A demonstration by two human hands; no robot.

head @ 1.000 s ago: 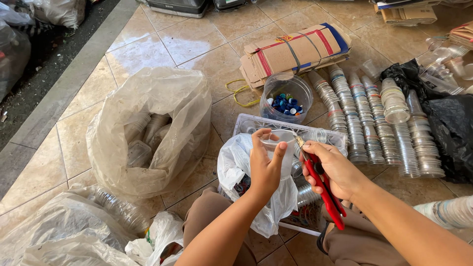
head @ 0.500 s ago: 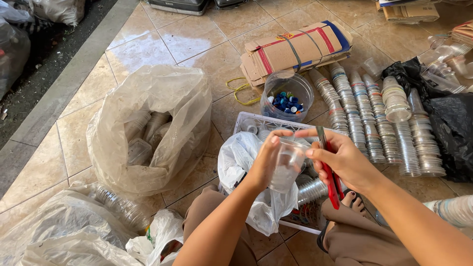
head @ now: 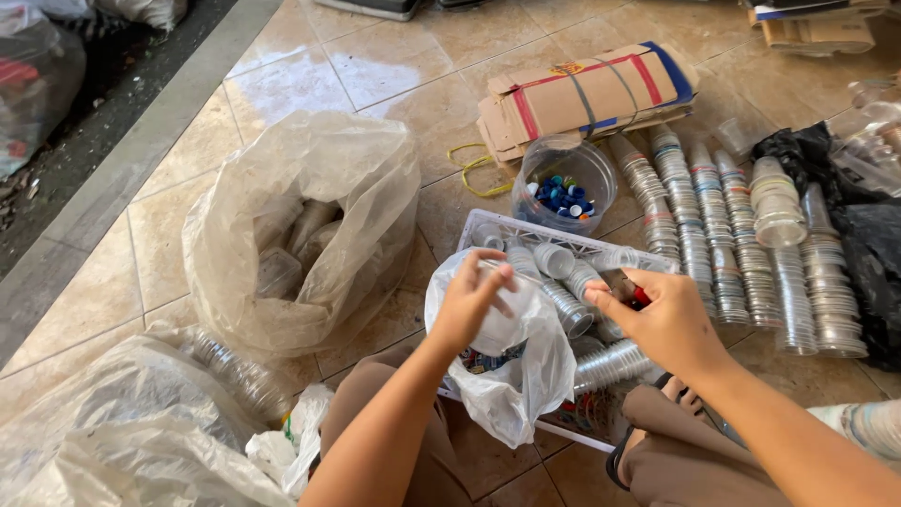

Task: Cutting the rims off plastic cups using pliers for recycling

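Note:
My left hand (head: 466,299) grips a clear plastic cup (head: 502,324) by its rim, holding it over the mouth of a white plastic bag (head: 526,380) between my knees. My right hand (head: 668,324) is closed on a red-handled cutting tool (head: 631,291); only its dark tip and a bit of red show past the fingers. The tool's tip is just right of the cup, not touching it. Behind both hands a white plastic basket (head: 490,223) holds several stacked clear cups (head: 563,282).
A clear tub of coloured bottle caps (head: 563,183) stands beyond the basket. Long rows of nested cups (head: 713,225) lie to the right, beside a black bag (head: 878,244). A tied cardboard bundle (head: 582,94) lies further back. A large clear bag of cups (head: 300,225) sits left.
My left hand has lowered the cup toward the white bag. My right hand has drawn in and turned, so the red tool is now mostly hidden in the fist.

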